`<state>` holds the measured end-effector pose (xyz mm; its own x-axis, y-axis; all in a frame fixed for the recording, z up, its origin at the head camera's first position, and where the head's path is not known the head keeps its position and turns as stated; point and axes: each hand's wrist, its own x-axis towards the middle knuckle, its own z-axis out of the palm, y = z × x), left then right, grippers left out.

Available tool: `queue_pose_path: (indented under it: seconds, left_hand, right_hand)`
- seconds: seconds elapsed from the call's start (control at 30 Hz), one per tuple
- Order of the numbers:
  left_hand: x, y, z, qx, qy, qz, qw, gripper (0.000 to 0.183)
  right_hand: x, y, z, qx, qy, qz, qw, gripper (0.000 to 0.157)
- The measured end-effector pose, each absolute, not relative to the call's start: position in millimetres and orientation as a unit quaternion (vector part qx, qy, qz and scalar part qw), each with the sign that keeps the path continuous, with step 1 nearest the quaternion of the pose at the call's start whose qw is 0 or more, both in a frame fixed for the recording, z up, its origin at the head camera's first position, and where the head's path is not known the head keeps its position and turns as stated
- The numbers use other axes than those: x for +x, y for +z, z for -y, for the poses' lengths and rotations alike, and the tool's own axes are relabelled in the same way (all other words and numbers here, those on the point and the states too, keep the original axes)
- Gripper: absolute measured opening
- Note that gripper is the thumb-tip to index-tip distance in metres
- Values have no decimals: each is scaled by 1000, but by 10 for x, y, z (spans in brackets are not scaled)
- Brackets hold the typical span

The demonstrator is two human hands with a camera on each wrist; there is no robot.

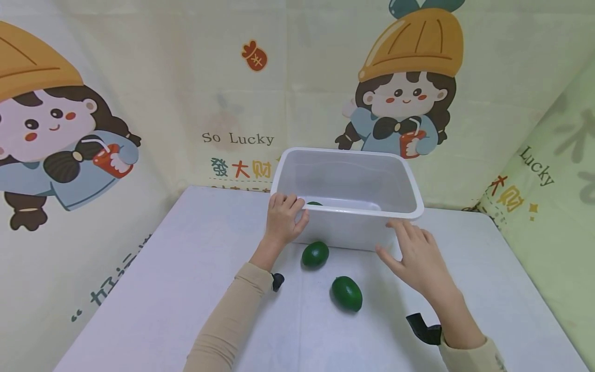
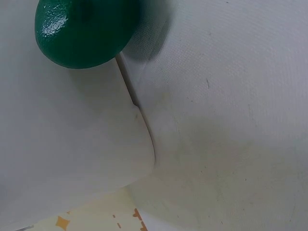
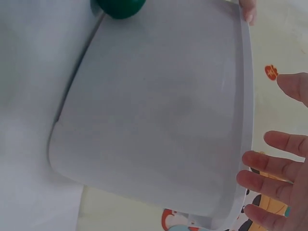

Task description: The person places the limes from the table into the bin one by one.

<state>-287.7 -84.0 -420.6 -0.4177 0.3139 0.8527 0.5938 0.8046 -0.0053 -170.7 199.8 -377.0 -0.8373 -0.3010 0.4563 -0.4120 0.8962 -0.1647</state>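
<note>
A white plastic bin [image 1: 344, 227] stands at the back of the table. My left hand [image 1: 283, 219] grips its front rim near the left corner, fingers hooked over the edge. My right hand [image 1: 418, 258] is at the front right corner, fingers spread and thumb held apart, fingertips right by the rim; it holds nothing. In the right wrist view its fingers [image 3: 272, 166] show beside the rim. One green lime [image 1: 315, 254] lies against the bin's front wall, and a second lime [image 1: 346, 293] lies closer to me. Inside the bin, a bit of another lime [image 1: 314, 203] shows above the rim.
The table [image 1: 162, 310] has a white cover. Behind the bin and along both sides hangs a pale printed cloth [image 1: 307, 77] with cartoon figures and lettering. Black wrist mounts [image 1: 424, 329] stick out from both sleeves.
</note>
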Motion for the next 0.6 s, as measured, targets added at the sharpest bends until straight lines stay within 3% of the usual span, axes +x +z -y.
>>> queue_pose_path:
  seconds: [0.6]
  left_hand:
    - [-2870, -4189, 840, -273, -142, 823, 477, 32]
  right_hand:
    - [-1589, -4062, -1929, 194, 146, 948, 206, 56]
